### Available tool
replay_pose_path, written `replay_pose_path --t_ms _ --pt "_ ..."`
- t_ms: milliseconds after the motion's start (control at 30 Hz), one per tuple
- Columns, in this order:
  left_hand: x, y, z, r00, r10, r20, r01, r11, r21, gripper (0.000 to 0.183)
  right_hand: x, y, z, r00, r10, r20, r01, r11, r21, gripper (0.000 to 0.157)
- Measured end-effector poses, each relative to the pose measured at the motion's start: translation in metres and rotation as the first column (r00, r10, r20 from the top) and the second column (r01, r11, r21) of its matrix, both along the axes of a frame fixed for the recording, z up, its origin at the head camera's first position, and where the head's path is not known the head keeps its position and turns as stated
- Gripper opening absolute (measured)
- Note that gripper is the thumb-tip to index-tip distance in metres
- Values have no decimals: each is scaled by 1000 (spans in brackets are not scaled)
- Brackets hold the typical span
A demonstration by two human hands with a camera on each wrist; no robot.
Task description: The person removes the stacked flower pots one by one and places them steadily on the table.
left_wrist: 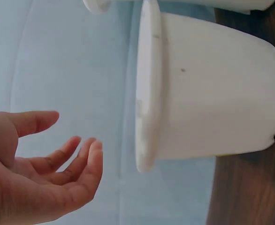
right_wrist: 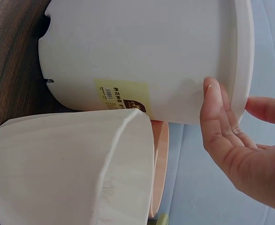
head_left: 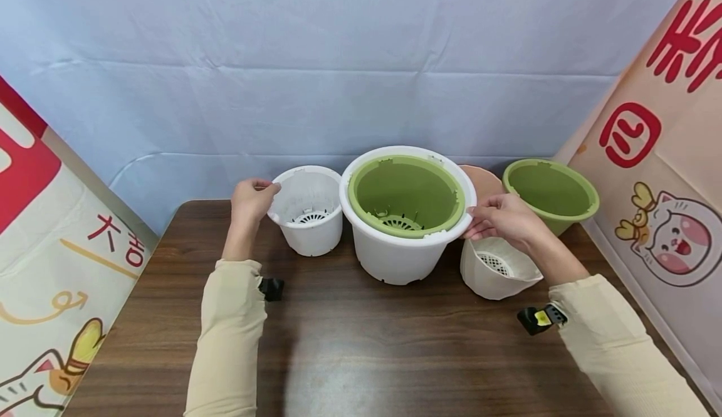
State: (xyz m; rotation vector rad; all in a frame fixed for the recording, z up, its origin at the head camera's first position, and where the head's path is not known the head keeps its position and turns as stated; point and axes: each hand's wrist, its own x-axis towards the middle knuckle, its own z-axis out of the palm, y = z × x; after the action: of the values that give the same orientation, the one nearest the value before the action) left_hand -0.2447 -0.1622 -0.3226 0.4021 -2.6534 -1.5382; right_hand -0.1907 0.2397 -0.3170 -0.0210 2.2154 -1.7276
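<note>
White pot (head_left: 400, 259) in right hand (head_left: 504, 218) bears yellow barcoded label (right_wrist: 121, 96).

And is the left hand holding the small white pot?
No, the left wrist view shows a gap between the left hand and the small white pot.

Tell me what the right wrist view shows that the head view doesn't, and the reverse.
Only the right wrist view: the yellow label on the large white pot. Only the head view: the left hand, the small white pot and the green pot nested in the large one. Both: the right hand at the large pot's rim, the cream pot and the peach pot.
</note>
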Motion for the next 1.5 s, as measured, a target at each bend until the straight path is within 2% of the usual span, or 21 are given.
replay_pose_path --t_ms 200,367,667,900,1033,1133,1500 --pt "3 13 10 992 -119 33 118 993 31 38 1 1 0 1000 -1 -1 1 1000 -1 20" --pt "5 25 15 980 -193 51 190 980 66 37 1 1 0 1000 -4 -4 4 1000 2 21" --pt "8 44 18 955 -289 67 281 954 99 33 1 -2 1 1000 -15 -7 15 1000 4 20" --pt "9 62 21 932 -354 75 348 934 79 31 2 -1 2 1000 -17 0 17 1000 6 21" --pt "8 73 24 925 -370 84 365 928 70 29 1 -1 1 1000 -18 0 18 1000 6 21" --pt "6 79 25 927 -363 92 358 931 67 29 0 0 1 1000 -20 3 20 1000 7 22" --pt "4 86 28 923 -369 107 367 930 33 29 0 0 1 1000 -24 5 24 1000 6 21"
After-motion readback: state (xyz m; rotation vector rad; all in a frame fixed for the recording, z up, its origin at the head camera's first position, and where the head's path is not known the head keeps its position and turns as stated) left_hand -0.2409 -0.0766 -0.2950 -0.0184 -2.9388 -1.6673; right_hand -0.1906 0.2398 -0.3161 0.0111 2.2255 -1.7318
